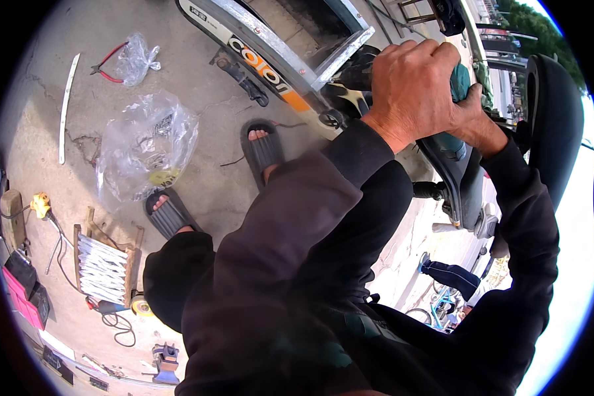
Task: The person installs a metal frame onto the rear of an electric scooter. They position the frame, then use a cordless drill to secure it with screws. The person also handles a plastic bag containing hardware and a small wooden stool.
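Note:
Both my hands are closed around a teal and black power tool (461, 82) at the upper right. My left hand (412, 89) wraps over its top, knuckles up, and hides most of it. Below and to the right, my right hand (476, 125) grips the same tool, its thumb raised beside the teal housing. The tool is close to the corner of a silver metal frame (343, 56) on a vehicle with a white and orange side panel (244, 56). Its working end is hidden, so I cannot tell whether it touches the frame.
A black padded seat (558, 132) rises at the right. On the concrete lie a clear plastic bag (148, 145), red-handled pliers (112, 63) beside a smaller bag, and a white strip (68, 109). Lower left are a wooden rack (102, 264), an angle grinder (115, 306) and a vise (166, 362).

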The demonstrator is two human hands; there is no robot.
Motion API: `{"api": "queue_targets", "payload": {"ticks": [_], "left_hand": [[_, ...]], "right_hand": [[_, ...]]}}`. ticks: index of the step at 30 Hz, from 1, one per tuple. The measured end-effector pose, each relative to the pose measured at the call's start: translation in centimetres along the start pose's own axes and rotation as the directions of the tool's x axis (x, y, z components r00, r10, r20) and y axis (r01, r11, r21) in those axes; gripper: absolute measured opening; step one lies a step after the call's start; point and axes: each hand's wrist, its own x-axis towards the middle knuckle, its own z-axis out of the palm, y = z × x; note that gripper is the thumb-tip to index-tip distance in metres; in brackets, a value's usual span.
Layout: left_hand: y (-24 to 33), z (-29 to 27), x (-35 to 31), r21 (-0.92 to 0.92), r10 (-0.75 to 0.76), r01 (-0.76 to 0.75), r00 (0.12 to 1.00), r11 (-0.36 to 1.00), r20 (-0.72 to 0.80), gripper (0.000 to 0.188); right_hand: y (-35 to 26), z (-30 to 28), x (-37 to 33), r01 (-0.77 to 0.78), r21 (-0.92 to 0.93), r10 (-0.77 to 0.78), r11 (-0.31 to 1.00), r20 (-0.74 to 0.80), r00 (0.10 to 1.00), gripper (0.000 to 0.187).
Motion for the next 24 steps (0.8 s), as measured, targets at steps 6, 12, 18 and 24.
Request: {"api": "queue_targets", "payload": {"ticks": [6,12,18,24], "left_hand": [[-1.1,-0.7,0.8,-0.027,-0.001,-0.002,0.993,1.000,-0.114,0.034],[-0.6,-0.4,0.6,-0.057,-0.031,0.026,0.995,0.998,-0.095,0.034],[-1.1,-0.3,0.8,-0.051,0.003,-0.009,0.992,0.999,-0.124,0.034],[-1.2,-0.3,0.8,-0.051,-0.009,0.003,0.995,0.999,-0.104,0.034]], "right_hand": [[2.6,-1.0,-0.9,-0.075,-0.401,0.142,0.913,0.141,0.980,0.060],[9.8,-3.5,-3.8,-0.015,-0.435,0.106,0.900,0.187,0.977,0.065],[9.9,-3.1,-4.0,-0.009,-0.553,0.102,0.833,0.137,0.985,0.068],[7.4,-2.5,-3.3,-0.021,-0.488,0.059,0.873,0.064,0.996,0.067]]}}
